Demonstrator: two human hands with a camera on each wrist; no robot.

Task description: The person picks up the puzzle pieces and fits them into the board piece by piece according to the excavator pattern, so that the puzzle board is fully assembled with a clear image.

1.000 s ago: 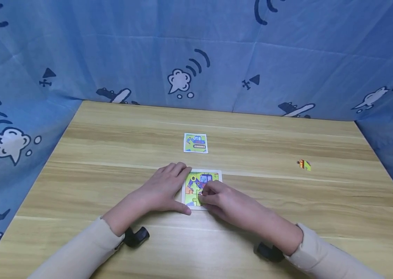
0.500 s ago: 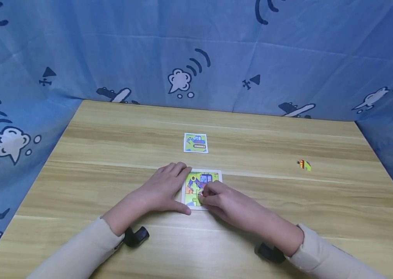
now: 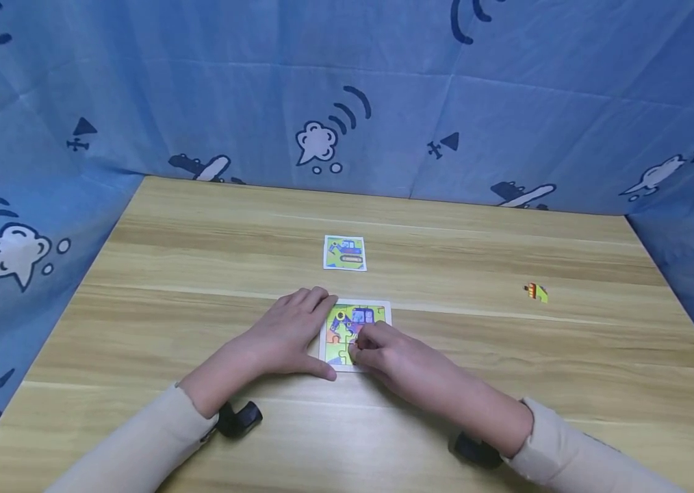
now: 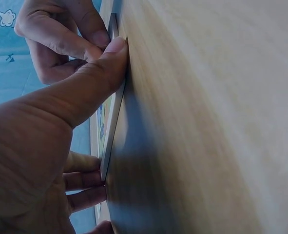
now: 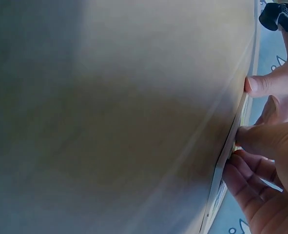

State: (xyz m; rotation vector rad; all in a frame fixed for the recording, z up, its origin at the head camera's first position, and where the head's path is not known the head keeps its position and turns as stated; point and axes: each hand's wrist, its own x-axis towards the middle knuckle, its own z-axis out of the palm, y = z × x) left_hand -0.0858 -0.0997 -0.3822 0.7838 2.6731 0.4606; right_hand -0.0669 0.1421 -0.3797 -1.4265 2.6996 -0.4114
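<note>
A small jigsaw puzzle in a white-rimmed tray lies flat on the table, showing a blue excavator on green. My left hand holds the tray's left side, thumb at the near edge and fingertips by the far left corner. In the left wrist view the thumb rests right on the tray's edge. My right hand pinches a puzzle piece low over the tray's lower middle; only a sliver of it shows. That hand covers the tray's lower right part. The right wrist view has its fingertips at the tray's edge.
Beyond the tray lies a square picture card with the same excavator. A loose red, yellow and green puzzle piece sits far to the right. A blue printed curtain hangs behind the wooden table. Black cameras hang under both wrists.
</note>
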